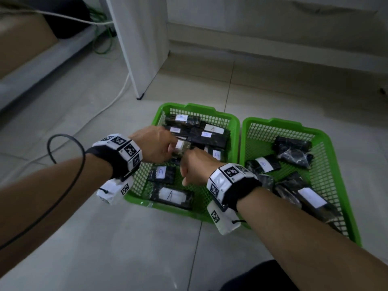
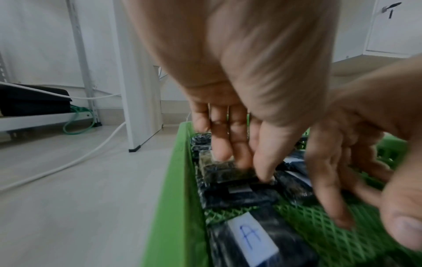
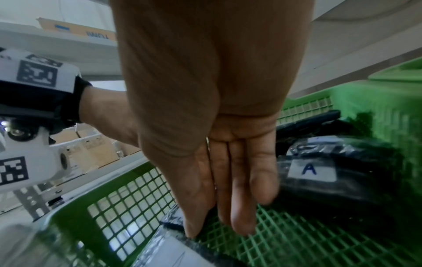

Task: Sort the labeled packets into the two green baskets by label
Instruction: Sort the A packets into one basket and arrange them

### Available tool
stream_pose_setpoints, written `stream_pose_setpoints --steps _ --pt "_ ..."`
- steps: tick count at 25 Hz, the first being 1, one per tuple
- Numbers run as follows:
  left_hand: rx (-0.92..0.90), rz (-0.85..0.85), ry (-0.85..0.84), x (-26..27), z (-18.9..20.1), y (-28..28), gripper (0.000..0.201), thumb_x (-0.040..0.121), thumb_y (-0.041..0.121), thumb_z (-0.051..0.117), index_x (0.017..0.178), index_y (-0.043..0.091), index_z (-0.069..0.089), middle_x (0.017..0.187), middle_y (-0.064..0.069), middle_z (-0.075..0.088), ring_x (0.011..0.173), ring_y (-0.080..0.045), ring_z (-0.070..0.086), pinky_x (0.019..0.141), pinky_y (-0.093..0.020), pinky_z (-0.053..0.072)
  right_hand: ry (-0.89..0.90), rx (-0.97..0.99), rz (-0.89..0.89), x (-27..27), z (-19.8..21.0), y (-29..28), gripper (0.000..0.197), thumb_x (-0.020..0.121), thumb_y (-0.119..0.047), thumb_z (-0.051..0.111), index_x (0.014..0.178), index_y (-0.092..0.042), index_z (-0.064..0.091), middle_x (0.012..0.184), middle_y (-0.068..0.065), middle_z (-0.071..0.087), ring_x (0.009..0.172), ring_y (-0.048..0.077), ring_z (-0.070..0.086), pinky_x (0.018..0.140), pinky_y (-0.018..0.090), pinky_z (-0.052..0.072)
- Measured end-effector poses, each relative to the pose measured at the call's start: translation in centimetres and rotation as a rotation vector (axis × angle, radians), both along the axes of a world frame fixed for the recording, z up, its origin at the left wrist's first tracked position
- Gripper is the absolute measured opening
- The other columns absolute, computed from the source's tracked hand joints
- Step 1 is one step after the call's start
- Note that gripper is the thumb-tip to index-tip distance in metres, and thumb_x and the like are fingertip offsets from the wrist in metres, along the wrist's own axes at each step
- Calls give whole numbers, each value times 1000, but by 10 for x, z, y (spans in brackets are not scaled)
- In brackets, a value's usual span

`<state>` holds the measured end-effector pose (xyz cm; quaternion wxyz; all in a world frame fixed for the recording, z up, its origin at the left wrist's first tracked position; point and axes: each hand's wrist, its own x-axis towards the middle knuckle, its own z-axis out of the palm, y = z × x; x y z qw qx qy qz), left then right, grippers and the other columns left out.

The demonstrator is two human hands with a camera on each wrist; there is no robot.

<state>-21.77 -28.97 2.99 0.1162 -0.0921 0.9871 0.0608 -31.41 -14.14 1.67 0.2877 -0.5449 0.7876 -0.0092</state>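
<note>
Two green baskets stand side by side on the floor. The left basket [image 1: 197, 107] holds several black packets with white labels, some marked A [image 1: 161, 174] and at least one marked B [image 1: 206, 134]. The right basket [image 1: 273, 121] holds more packets, one marked B [image 1: 263, 164]. My left hand [image 1: 176, 147] pinches a small packet [image 2: 226, 169] between fingers and thumb over the left basket's middle. My right hand [image 1: 189, 164] reaches down beside it, fingers straight [image 3: 242, 207], tips at the basket floor against a packet's edge [image 3: 169, 252]. An A packet [image 3: 311, 170] lies just right of those fingers.
A white furniture leg [image 1: 138, 59] stands behind the left basket, with a white cable [image 1: 100, 110] curving across the tiled floor to its left. A black cord [image 1: 63, 185] loops from my left wrist. Dark fabric [image 1: 262, 278] shows at the bottom edge.
</note>
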Motion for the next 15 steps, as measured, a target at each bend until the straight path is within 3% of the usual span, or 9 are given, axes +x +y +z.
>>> stream_pose_setpoints --steps 2,4,7,9,11,13,15 --pt "-45 32 -190 18 -2 2 23 76 34 52 87 23 69 81 5 69 76 -22 68 69 -35 58 -21 59 59 14 -11 -6 30 75 -23 89 97 -10 75 99 7 71 85 23 66 68 30 53" --pt "-94 54 -290 27 -9 3 25 76 31 55 92 22 70 86 3 71 81 -23 69 73 -36 59 -22 86 107 23 -18 -10 38 74 -25 90 101 -8 69 94 7 66 81 24 61 66 30 48" --pt "-221 -18 -320 25 -17 10 24 83 28 60 102 20 71 96 -1 73 91 -25 70 85 -32 56 -25 165 159 27 -24 -12 32 77 -29 87 91 -11 65 78 2 58 77 24 59 67 31 50" --pt "-284 -60 -321 22 -21 17 22 87 28 58 104 18 70 100 -2 72 95 -25 68 83 -26 47 8 230 206 24 -25 -11 28 81 -31 84 83 -9 67 71 0 56 73 23 58 66 30 51" --pt "-295 -72 -305 21 -26 21 21 89 28 57 105 19 69 101 -1 71 96 -23 67 80 -26 42 -47 241 164 12 -19 -6 31 82 -28 83 66 -14 60 66 0 54 63 19 55 56 25 43" --pt "-277 -80 -289 22 -31 21 25 90 32 57 110 20 65 106 0 69 100 -23 65 86 -27 42 -122 220 67 -8 -9 0 27 85 -27 79 68 -15 61 69 -1 57 63 15 54 53 25 38" --pt "-247 -103 -271 23 -35 18 33 87 44 58 111 21 63 113 1 65 103 -22 62 94 -31 41 -154 156 -9 -27 6 7 11 89 -24 74 83 -17 67 75 -7 59 71 12 55 59 25 40"
